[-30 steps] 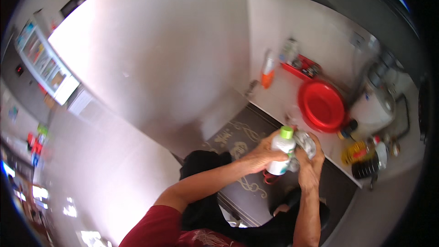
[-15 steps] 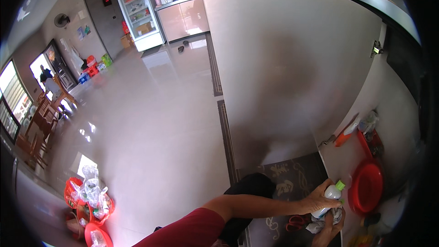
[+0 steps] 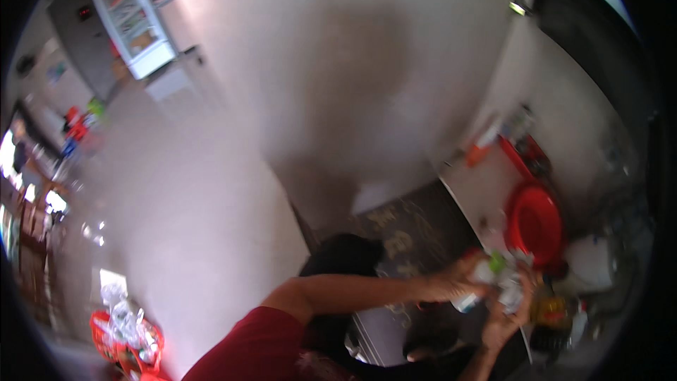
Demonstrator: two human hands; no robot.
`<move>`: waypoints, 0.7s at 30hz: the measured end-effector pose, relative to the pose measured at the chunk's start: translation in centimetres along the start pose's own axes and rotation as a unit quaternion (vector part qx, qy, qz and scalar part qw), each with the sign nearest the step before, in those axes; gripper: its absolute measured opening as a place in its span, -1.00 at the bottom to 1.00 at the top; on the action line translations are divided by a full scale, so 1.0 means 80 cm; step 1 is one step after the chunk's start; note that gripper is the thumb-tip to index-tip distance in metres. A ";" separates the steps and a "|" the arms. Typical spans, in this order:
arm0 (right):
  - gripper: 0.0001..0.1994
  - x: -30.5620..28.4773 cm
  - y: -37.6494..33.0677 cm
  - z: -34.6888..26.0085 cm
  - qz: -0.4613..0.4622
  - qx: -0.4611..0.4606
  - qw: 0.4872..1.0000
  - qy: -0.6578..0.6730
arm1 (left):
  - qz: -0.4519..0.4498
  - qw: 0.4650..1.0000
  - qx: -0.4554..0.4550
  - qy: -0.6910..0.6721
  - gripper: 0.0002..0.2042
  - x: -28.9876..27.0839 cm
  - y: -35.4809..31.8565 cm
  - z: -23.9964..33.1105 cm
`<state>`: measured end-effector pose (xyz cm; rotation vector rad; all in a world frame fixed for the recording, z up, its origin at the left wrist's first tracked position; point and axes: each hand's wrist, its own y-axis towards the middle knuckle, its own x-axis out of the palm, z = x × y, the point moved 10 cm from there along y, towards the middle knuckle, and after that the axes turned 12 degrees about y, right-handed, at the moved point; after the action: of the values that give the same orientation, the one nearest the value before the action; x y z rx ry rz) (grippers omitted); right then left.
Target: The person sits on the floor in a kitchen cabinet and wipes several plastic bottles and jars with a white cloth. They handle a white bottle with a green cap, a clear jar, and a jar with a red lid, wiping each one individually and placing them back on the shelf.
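bottle (image 3: 482, 279): white with green cap, above bench (image 3: 479, 194) edge, just left of red bowl (image 3: 534, 226) | axis: tilted, cap up-right | left hand (image 3: 451, 283): closed around bottle body, nearer | right hand (image 3: 509, 310): curled at cap end from below, grip blurred

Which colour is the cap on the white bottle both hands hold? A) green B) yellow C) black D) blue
A: the white bottle, gripped by the left hand and right hand, shows a green cap, just left of the red basin.
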<state>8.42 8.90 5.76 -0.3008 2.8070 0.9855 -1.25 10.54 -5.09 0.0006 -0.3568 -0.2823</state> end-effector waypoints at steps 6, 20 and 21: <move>-0.58 0.008 0.012 -0.005 -0.078 0.065 0.993 0.062 | -0.015 0.997 -0.065 0.040 -0.38 -0.015 -0.010 0.031; -0.60 -0.008 -0.031 0.066 -0.021 0.318 0.925 0.207 | -0.031 0.967 -0.023 0.253 -0.12 0.008 -0.026 0.024; -0.60 -0.011 -0.036 0.075 -0.009 0.345 0.910 0.228 | -0.030 0.960 -0.018 0.277 -0.08 0.012 -0.026 0.031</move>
<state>10.37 10.62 -0.46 -0.5009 3.3153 -0.1590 -1.78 8.42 -2.50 0.0543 0.2069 -0.3363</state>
